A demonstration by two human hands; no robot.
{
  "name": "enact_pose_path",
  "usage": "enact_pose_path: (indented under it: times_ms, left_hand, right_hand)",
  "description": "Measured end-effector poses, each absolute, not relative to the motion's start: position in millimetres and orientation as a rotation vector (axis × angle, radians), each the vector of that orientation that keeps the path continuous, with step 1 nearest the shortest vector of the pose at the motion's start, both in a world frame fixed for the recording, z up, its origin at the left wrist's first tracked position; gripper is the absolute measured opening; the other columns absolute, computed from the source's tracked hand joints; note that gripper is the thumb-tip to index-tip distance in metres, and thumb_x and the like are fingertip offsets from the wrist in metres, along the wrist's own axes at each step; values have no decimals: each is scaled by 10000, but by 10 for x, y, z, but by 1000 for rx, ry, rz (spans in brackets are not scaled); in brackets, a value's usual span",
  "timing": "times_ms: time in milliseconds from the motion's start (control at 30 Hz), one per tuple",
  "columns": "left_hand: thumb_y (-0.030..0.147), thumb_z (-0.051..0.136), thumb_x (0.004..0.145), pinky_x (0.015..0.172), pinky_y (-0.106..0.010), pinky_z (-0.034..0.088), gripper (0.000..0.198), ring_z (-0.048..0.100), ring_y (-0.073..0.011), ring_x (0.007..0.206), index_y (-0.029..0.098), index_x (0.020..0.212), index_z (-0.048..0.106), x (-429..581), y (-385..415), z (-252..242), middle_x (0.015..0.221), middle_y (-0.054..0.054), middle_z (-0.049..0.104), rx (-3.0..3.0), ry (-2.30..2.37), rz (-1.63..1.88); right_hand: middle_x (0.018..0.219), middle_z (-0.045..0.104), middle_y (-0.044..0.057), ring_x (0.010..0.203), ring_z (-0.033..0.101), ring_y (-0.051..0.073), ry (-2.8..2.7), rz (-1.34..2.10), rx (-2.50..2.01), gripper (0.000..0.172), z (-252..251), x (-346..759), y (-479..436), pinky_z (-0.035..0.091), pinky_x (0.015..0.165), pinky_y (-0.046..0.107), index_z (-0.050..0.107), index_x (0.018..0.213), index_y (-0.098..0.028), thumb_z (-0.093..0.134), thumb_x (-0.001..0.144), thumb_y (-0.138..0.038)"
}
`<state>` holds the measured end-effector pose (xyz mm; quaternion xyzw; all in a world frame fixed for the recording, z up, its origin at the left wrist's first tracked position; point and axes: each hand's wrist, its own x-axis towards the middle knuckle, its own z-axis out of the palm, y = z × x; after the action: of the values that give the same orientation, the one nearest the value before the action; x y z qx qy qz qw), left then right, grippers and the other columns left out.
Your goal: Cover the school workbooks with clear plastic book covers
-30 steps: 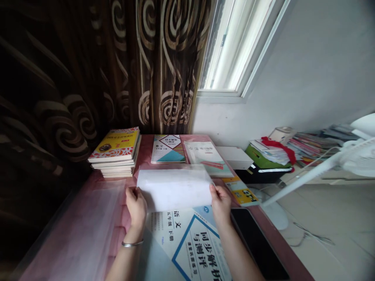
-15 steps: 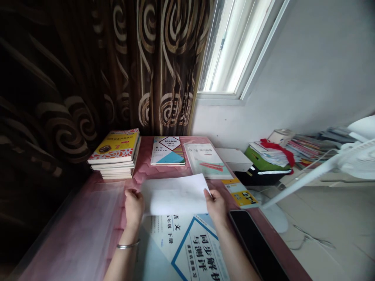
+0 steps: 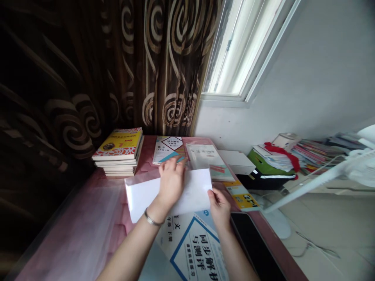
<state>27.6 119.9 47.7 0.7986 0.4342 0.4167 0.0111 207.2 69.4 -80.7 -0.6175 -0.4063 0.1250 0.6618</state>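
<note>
A white sheet of paper [image 3: 197, 189] is raised slightly over a large workbook [image 3: 187, 244] with a blue diamond on its cover. My right hand [image 3: 219, 205] pinches the paper's right edge between thumb and fingers. Across the middle of the sheet reaches my left hand [image 3: 171, 179], back up, fingers bent and somewhat apart near the upper edge. Its thumb and palm are hidden, so any contact with the paper is unclear. The sheet's left end [image 3: 133, 201] hangs free of both hands.
A stack of books [image 3: 118, 152] stands at the back left. Behind the paper lie a smaller workbook [image 3: 166, 146] and a pale book [image 3: 205, 158]. A black phone-like slab [image 3: 254, 246] is by my right forearm, with a yellow booklet [image 3: 243, 197] above it. A white fan [image 3: 310, 181] stands right.
My left hand has let go of the paper's left edge and moved right, over its middle. The sheet's left end has dropped a little. My right hand keeps its hold.
</note>
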Motion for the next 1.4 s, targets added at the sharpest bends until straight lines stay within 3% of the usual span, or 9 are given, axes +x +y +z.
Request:
enact_pose_path:
  times_ms: [67, 200, 400, 867, 1067, 1400]
  left_hand:
    - [226, 436, 930, 956, -405, 347, 308, 572, -254, 1092, 201, 1185, 606, 431, 1330, 590, 1191, -122, 642, 2498, 1303, 1115]
    - [227, 456, 919, 748, -288, 419, 247, 652, -218, 832, 197, 948, 699, 536, 1554, 651, 897, -100, 725, 2376, 1259, 760]
    - [195, 496, 882, 626, -237, 392, 263, 627, -176, 673, 185, 720, 703, 441, 1705, 529, 703, -62, 706, 2223, 1244, 775]
    - [237, 449, 907, 694, -248, 421, 290, 659, -201, 831, 159, 872, 726, 523, 1629, 506, 911, -110, 739, 2306, 1325, 580]
    - [214, 453, 886, 707, -243, 429, 286, 661, -198, 849, 167, 860, 734, 519, 1709, 495, 920, -90, 743, 2283, 1325, 575]
    - [241, 453, 893, 742, -261, 439, 294, 663, -218, 884, 168, 878, 737, 588, 1665, 567, 936, -119, 740, 2280, 1351, 545]
  right_hand:
    - [802, 697, 74, 769, 617, 219, -978, 274, -1383, 348, -795, 2064, 679, 500, 743, 354, 669, 761, -182, 603, 746, -524]
    - [786, 689, 67, 756, 610, 211, -1037, 233, -1405, 311, -772, 2054, 644, 494, 744, 341, 668, 744, -186, 590, 772, -486]
    - [824, 676, 64, 812, 604, 204, -1100, 218, -1390, 262, -757, 2032, 641, 483, 771, 321, 657, 744, -195, 578, 814, -435]
    - [926, 662, 80, 907, 603, 219, -1070, 164, -1365, 241, -887, 2086, 715, 486, 825, 348, 668, 782, -196, 609, 812, -427]
    - [953, 658, 88, 926, 603, 224, -1112, 295, -1314, 269, -903, 2170, 703, 488, 835, 348, 666, 815, -183, 575, 828, -435]
    - [898, 678, 83, 873, 616, 219, -1069, 109, -1350, 272, -947, 2103, 704, 493, 775, 337, 671, 785, -189, 565, 833, -434]
